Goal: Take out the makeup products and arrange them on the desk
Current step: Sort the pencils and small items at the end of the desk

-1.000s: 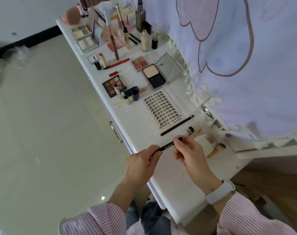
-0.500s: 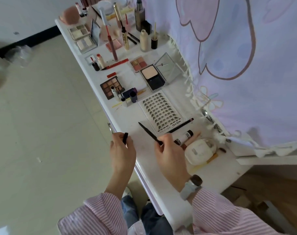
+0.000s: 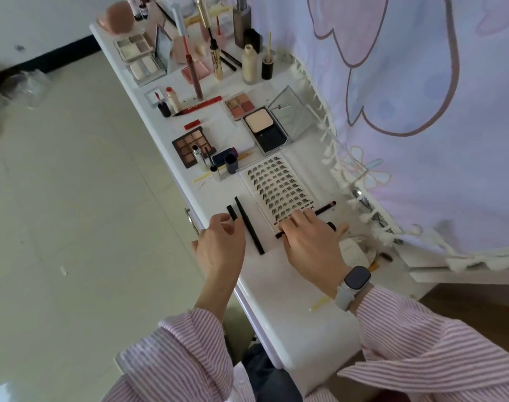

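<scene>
The left hand (image 3: 218, 245) pinched the cap (image 3: 232, 212); the pencil (image 3: 249, 225) lay just to its right, long axis running away; the right hand (image 3: 307, 242) seemingly rested, fingers loose, on another liner (image 3: 324, 208).

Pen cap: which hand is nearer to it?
Left. The left hand has its fingers at the pen cap, on the desk left of the pen. The right hand is across the pen, on the lash tray.

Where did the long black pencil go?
The long black pencil lies flat on the white desk between both hands, left of the clear eyelash tray, its small black cap beside it.
</scene>
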Demonstrator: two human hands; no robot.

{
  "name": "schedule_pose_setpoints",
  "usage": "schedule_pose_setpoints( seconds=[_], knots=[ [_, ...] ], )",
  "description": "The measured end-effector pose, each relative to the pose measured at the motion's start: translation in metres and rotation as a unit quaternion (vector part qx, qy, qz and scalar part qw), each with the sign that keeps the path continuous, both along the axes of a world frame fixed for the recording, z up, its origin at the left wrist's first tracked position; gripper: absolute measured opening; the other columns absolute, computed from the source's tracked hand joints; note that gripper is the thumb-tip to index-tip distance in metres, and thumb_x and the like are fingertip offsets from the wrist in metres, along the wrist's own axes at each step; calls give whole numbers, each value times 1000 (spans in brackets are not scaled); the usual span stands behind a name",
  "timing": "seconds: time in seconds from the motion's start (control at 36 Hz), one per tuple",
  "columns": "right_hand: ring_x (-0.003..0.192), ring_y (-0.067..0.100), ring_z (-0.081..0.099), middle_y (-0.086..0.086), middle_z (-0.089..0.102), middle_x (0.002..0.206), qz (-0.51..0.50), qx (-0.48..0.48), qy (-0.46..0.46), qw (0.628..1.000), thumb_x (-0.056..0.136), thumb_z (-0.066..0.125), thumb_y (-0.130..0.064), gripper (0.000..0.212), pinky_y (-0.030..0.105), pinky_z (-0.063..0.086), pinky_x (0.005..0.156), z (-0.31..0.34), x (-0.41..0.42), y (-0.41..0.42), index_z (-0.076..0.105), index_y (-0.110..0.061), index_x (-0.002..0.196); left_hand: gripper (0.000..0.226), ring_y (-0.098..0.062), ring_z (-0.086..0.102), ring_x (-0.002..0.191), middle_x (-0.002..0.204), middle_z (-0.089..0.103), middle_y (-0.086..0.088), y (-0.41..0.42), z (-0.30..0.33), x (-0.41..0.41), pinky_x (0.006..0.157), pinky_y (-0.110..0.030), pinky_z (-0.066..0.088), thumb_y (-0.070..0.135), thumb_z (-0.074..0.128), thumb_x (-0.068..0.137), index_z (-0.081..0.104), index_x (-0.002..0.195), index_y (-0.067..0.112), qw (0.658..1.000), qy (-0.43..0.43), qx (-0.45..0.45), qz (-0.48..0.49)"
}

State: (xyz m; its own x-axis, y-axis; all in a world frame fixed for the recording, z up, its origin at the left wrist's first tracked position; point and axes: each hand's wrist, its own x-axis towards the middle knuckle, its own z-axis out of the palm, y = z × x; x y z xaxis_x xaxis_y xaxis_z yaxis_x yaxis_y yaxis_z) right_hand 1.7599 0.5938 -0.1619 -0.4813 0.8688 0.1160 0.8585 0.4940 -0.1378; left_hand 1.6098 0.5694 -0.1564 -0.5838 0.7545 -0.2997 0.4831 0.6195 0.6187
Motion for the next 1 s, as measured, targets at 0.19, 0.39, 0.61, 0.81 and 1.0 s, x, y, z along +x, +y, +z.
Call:
schedule_pose_setpoints(
  seconds=[0.19, 0.39, 0.61, 0.81, 1.0],
  knots=[
    [67, 23, 51, 4, 56, 73, 80, 62, -19, 995, 61, 65, 5, 23, 27, 35, 52, -7, 7, 2, 60, -10, 78, 33, -19, 47, 108, 105, 61, 1, -13, -9, 5, 92, -30, 27, 29, 53, 91, 57, 123, 22, 996, 36, 22, -80],
    [72, 22, 50, 4, 56, 74, 148, 65, -55, 985, 68, 55, 5, 18, 29, 42, 52, -14, 17, 4, 59, -11, 75, 42, -19, 45, 109, 110, 56, 0, -17, -14, 4, 93, -31, 29, 30, 58, 89, 52, 130, 22, 991, 60, 19, -117],
    [69, 20, 43, 3, 52, 71, 156, 75, -44, 984, 65, 62, 5, 18, 26, 29, 53, -13, 20, 3, 57, -10, 73, 45, -23, 45, 110, 113, 55, -2, -24, -21, 8, 93, -34, 31, 29, 62, 85, 52, 129, 22, 986, 86, 37, -137],
    [68, 20, 45, 3, 53, 72, 175, 62, -57, 981, 67, 47, 8, 22, 28, 35, 48, -12, 23, 2, 55, -11, 74, 42, -25, 47, 105, 108, 54, -5, -26, -23, 11, 89, -36, 30, 26, 66, 83, 58, 124, 19, 980, 117, 58, -151],
    [70, 19, 51, 3, 56, 71, 242, 84, -104, 961, 78, 30, 6, 35, 26, 37, 49, -2, 24, 7, 60, -11, 75, 40, -32, 56, 88, 95, 59, -10, -28, -31, 9, 77, -41, 39, 16, 79, 69, 68, 107, 11, 969, 155, 109, -161]
  ],
)
